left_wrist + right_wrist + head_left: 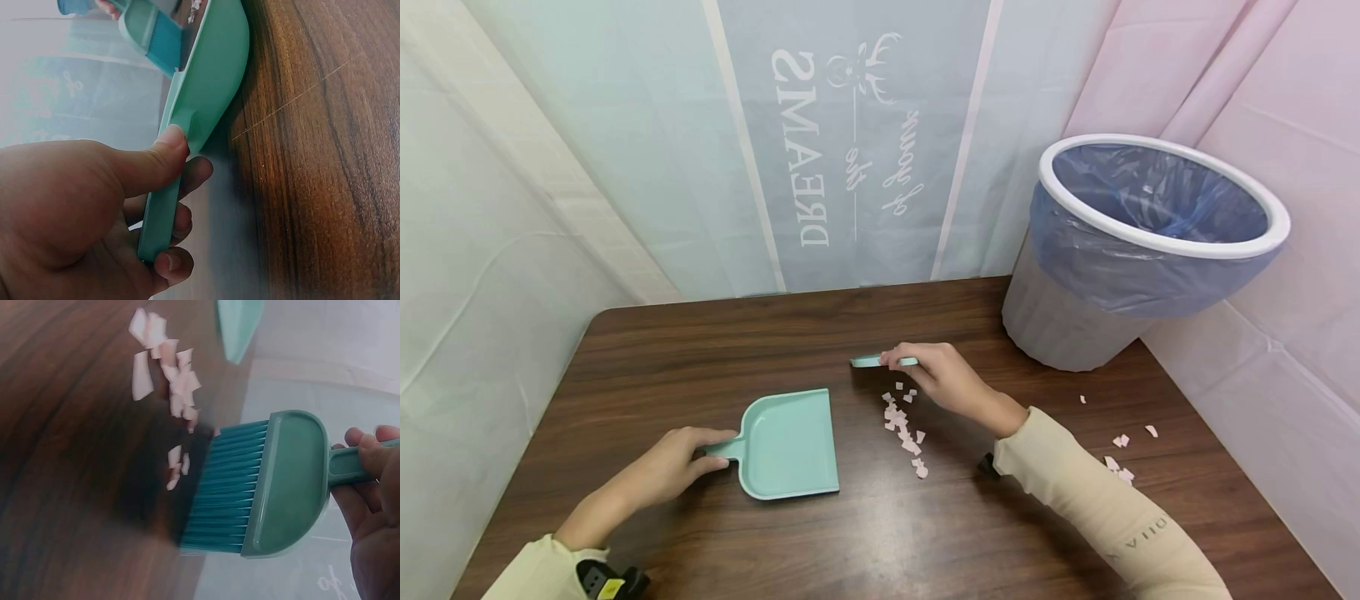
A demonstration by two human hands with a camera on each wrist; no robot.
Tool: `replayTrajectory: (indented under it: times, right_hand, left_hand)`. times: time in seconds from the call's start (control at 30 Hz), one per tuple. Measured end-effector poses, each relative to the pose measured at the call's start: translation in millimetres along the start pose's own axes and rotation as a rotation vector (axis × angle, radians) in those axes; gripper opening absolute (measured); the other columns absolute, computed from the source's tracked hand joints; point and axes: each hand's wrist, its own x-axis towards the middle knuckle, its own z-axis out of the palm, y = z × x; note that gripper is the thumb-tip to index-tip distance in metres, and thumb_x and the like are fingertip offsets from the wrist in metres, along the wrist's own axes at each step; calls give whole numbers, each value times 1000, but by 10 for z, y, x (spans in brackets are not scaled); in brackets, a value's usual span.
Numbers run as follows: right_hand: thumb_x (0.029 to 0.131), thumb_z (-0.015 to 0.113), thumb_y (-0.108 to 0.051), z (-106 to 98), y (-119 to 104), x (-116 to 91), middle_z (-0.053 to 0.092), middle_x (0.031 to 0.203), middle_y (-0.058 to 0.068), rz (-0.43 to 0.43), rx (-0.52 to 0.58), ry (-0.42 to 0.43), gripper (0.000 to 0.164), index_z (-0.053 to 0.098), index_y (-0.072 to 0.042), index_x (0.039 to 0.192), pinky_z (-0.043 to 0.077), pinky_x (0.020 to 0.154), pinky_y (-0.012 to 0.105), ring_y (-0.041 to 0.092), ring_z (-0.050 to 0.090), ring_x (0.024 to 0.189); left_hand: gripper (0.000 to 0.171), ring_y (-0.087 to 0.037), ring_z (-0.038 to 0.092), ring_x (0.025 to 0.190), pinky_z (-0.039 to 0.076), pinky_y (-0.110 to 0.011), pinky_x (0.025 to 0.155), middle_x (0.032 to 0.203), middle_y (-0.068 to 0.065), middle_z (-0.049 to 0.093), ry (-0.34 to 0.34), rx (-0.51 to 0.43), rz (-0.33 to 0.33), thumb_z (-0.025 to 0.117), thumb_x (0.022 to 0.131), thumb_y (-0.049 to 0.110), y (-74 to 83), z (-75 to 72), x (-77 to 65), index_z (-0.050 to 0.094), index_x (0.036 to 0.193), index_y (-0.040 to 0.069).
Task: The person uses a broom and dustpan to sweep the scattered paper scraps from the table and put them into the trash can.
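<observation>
My left hand (675, 463) grips the handle of a mint-green dustpan (790, 446), thumb on top and fingers curled beneath, as the left wrist view shows. The pan lies on the dark wooden table with its straight edge facing right. My right hand (943, 379) holds a small hand brush (287, 484) by its handle, teal bristles (228, 487) pointing down at the tabletop. Between brush and dustpan, a line of pale pink paper scraps (902, 425) runs toward the front of the table. The brush stands at the far end of that line, beside the last few scraps.
A grey bin (1060, 317) with a white rim and blue liner bag stands at the back right of the table (737, 333). More pink scraps (1120, 440) lie near the right edge, partly behind my right sleeve (1090, 500). A printed curtain (865, 208) hangs behind the table.
</observation>
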Motion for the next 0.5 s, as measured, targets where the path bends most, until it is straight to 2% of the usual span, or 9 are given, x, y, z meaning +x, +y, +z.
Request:
replayTrajectory:
  times: [0.17,0.5]
  right_hand:
    - [93,68,6,-53,-13,-49,76,107,3,15,1,-53,18,72,-10,100,59,81,28,19,72,103]
    - [93,68,7,-290,-162,-142,76,104,0,-37,79,-176,23,70,-14,102,59,79,26,10,72,95]
  left_hand:
    - [43,-40,66,115,55,-49,91,123,-21,69,3,1,3,75,91,14,-6,3,1,66,127,-7]
    - [43,-39,66,115,56,-49,91,124,-22,69,-2,5,-1,75,91,14,11,-9,11,66,127,-7]
